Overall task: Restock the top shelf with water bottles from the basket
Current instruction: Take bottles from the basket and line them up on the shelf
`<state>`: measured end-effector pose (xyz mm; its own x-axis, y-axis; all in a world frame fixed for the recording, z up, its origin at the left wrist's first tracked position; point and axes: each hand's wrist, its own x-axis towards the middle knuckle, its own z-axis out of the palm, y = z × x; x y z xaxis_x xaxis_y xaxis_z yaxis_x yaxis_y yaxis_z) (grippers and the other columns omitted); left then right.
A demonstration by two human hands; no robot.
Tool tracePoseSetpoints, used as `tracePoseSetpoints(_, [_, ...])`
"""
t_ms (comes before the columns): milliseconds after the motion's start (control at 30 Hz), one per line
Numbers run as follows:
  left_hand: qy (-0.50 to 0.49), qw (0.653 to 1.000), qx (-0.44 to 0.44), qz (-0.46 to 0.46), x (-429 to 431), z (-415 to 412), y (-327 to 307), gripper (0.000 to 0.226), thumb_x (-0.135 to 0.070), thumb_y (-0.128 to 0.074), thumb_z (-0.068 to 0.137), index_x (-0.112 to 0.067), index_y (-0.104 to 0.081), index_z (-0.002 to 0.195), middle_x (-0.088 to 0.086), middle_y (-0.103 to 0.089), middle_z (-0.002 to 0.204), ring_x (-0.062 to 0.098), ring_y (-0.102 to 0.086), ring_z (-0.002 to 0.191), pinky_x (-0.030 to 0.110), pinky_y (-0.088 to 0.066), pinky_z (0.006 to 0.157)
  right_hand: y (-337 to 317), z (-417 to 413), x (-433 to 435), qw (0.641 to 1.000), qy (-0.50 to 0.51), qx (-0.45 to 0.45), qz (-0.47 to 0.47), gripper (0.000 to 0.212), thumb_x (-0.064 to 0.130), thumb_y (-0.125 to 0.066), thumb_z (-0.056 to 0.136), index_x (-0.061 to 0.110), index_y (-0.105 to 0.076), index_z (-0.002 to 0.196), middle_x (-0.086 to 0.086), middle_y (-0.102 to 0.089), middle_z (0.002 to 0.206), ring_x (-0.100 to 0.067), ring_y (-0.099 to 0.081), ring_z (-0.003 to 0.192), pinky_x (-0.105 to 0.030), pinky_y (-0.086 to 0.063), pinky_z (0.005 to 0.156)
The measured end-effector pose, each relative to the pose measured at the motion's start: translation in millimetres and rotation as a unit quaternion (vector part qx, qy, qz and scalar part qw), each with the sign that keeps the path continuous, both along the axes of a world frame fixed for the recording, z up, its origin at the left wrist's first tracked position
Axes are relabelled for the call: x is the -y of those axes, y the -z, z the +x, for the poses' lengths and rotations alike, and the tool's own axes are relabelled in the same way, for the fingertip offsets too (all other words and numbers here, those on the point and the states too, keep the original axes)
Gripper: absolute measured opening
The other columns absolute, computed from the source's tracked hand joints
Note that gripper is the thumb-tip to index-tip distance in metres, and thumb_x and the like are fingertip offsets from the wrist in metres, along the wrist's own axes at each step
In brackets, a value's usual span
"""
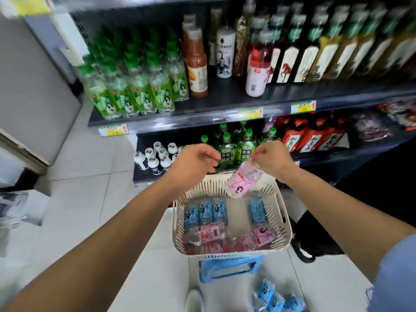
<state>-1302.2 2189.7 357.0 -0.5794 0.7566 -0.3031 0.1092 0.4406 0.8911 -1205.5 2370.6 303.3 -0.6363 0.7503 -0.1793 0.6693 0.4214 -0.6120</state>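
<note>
Shop: pale tiled floor (90, 199) at the left, dark shelving across the back; the upper part is blurred.
Top shelf (225, 102): from the left, green bottles (135, 91) packed in rows, an orange bottle (198, 68), a white can (225, 52), a red-capped bottle (256, 75) with a pink body standing alone near the front edge, then a row of dark bottles (315, 57).
Lower shelf (140, 176): white-capped bottles (155, 157), green tea bottles (236, 147), red bottles (313, 137).
Left hand (195, 163): above the basket's far left corner, fingers loosely curled, holding nothing.
Basket (177, 221): cream and slatted, standing on a white surface (157, 278). Blue bottles (204, 212) lie along its far side and pink bottles (209, 235) along its near side.
Blue handle (229, 266): just beside the basket's near rim; I cannot tell what it belongs to.
Held bottle (243, 181): pink label, hanging tilted with its top end up, over the basket's far rim and well below the top shelf.
Right hand (272, 161): fingertips pinch the held bottle's top.
Loose bottles (276, 298): blue, lying on the white surface near the bottom edge.
Sleeve (396, 278): blue, on the right arm.
</note>
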Motion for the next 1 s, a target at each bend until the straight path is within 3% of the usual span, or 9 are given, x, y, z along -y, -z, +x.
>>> tracePoseSetpoints(133, [-0.033,0.997,-0.061,0.037,15.3,9.9,-86.8,0.029,0.004,-0.046,0.090,-0.019,-0.061,0.081,0.004,-0.064,0.083,0.018,-0.063,0.077,0.037,-0.050,0.083,-129.9,-1.5,18.6,0.991,-0.054,-0.118,0.024,0.013,0.002,-0.066,0.078,0.012,-0.072,0.072,-0.003,-0.064,0.076,-0.014,-0.056,0.078,-0.028,-0.049,0.078])
tracePoseSetpoints(267, [-0.044,0.991,-0.104,0.071,29.7,15.7,-144.4,0.020,0.004,-0.049,0.090,-0.011,-0.062,0.088,0.002,-0.063,0.080,0.015,-0.062,0.074,0.027,-0.050,0.080,-227.9,-11.3,36.1,0.975,-0.098,-0.196,0.042,0.009,0.004,-0.070,0.076,0.012,-0.068,0.075,0.003,-0.055,0.059,-0.009,-0.048,0.057,-0.021,-0.040,0.061])
tracePoseSetpoints(433, [-0.089,0.978,-0.146,0.119,53.4,15.5,-203.9,0.026,0.003,-0.054,0.088,-0.019,-0.063,0.079,0.000,-0.066,0.081,0.015,-0.061,0.074,0.032,-0.050,0.081,-324.4,-32.3,63.4,0.943,-0.137,-0.289,0.088,0.008,0.008,-0.070,0.077,0.015,-0.066,0.076,0.008,-0.054,0.061,-0.005,-0.049,0.058,-0.020,-0.041,0.058])
tracePoseSetpoints(600, [-0.125,0.966,-0.177,0.142,72.1,-2.4,-240.2,0.017,0.001,-0.057,0.088,-0.014,-0.066,0.087,0.000,-0.067,0.088,0.020,-0.063,0.082,0.040,-0.052,0.085,-378.3,-70.1,86.7,0.914,-0.174,-0.344,0.125,0.010,0.008,-0.069,0.078,0.018,-0.066,0.077,0.013,-0.052,0.067,-0.003,-0.048,0.066,-0.016,-0.038,0.059])
tracePoseSetpoints(800, [-0.155,0.950,-0.233,0.139,88.3,-61.2,-267.2,0.027,-0.001,-0.055,0.088,-0.025,-0.063,0.081,0.000,-0.066,0.090,0.023,-0.061,0.081,0.034,-0.046,0.071,-412.8,-139.0,109.1,0.890,-0.208,-0.372,0.161,0.012,0.007,-0.068,0.078,0.018,-0.067,0.081,0.013,-0.053,0.067,-0.003,-0.048,0.065,-0.003,-0.035,0.048])
tracePoseSetpoints(933, [-0.169,0.938,-0.267,0.141,94.1,-119.1,-289.6,0.021,0.000,-0.054,0.087,-0.018,-0.065,0.087,0.001,-0.065,0.087,0.018,-0.060,0.078,0.028,-0.048,0.069,-433.0,-200.6,117.6,0.876,-0.225,-0.376,0.200,0.015,0.010,-0.069,0.080,0.011,-0.070,0.094,0.003,-0.057,0.083,-0.009,-0.051,0.079,-0.015,-0.039,0.062])
tracePoseSetpoints(1000, [-0.186,0.932,-0.277,0.140,93.2,-152.1,-300.9,0.021,0.002,-0.053,0.086,-0.016,-0.064,0.089,0.004,-0.065,0.089,0.019,-0.060,0.079,0.033,-0.051,0.075,-439.7,-232.8,118.5,0.872,-0.237,-0.364,0.224,0.019,0.010,-0.068,0.081,0.010,-0.070,0.101,0.002,-0.056,0.088,-0.010,-0.051,0.084,-0.015,-0.038,0.065])
